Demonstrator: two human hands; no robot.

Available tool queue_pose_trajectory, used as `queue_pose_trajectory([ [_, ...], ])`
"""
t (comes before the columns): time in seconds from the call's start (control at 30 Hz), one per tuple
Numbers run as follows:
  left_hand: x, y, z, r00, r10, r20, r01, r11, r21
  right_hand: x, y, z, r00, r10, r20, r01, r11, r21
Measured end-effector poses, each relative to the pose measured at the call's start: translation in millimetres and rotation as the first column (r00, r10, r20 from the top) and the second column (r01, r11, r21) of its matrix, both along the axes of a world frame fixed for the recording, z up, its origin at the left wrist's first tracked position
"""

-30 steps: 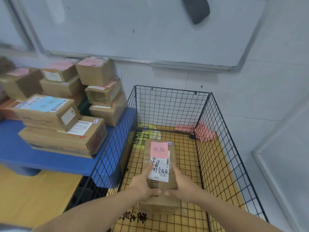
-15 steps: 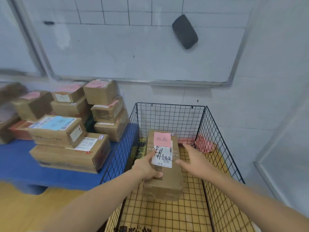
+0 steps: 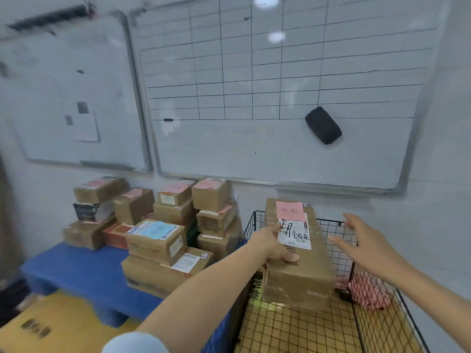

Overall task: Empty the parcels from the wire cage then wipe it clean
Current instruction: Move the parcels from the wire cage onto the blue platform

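A long brown cardboard parcel with a pink note and a white label hangs lifted above the black wire cage. My left hand grips its left side, thumb on top. To the parcel's right, my right hand floats with spread fingers, not touching it. A pink cloth lies against the cage's right mesh wall; the frame does not show which side of the mesh it is on. The cage floor shows yellow through the mesh.
Several taped parcels are stacked on a blue platform left of the cage. Two whiteboards hang on the wall behind, a black eraser stuck on the right one. Yellow floor lies at the lower left.
The parcel has risen from the cage floor to above the rim. My right hand let go and moved off to the right. The view tilted upward.
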State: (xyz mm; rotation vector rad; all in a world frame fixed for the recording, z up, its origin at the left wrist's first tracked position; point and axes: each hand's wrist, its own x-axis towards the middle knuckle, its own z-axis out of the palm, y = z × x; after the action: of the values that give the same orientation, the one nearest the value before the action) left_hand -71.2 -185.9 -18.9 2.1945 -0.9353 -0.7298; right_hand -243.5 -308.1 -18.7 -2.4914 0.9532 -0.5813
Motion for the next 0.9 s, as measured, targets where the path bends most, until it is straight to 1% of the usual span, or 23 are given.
queue_pose_trajectory([
  [0.07, -3.4, 3.0, 14.1, 1.000, 0.007, -0.010, -0.007, 1.000, -0.006, -1.7, -2.6, 10.1, 1.000, 0.015, 0.009, -0.015, 1.000, -0.021],
  [0.2, -8.9, 5.3, 34.5, 0.999, 0.010, -0.038, -0.011, 1.000, -0.019, -5.3, -7.8, 29.1, 0.996, 0.041, 0.074, -0.039, 0.999, -0.023],
  [0.33, -15.4, 4.4, 44.5, 1.000, 0.010, -0.004, -0.010, 1.000, -0.004, -4.8, -9.7, 37.3, 0.994, 0.110, -0.027, -0.112, 0.992, -0.056],
  [0.47, -17.4, 7.6, 47.8, 1.000, 0.017, -0.023, -0.016, 1.000, 0.007, -1.0, -4.1, 39.6, 0.995, 0.099, 0.009, -0.099, 0.994, -0.040],
  [0.63, -7.1, 25.0, 53.1, 0.996, 0.028, -0.081, -0.032, 0.999, -0.042, 16.8, 20.3, 39.2, 0.990, 0.139, -0.009, -0.139, 0.988, -0.065],
  [0.8, 29.0, 57.0, 64.6, 0.995, 0.070, -0.068, -0.075, 0.994, -0.074, 54.1, 61.6, 55.2, 0.979, 0.193, 0.067, -0.182, 0.974, -0.137],
  [0.9, 62.3, 88.8, 77.6, 0.995, 0.096, -0.037, -0.098, 0.991, -0.087, 88.6, 90.6, 63.3, 0.965, 0.217, 0.148, -0.193, 0.968, -0.161],
])
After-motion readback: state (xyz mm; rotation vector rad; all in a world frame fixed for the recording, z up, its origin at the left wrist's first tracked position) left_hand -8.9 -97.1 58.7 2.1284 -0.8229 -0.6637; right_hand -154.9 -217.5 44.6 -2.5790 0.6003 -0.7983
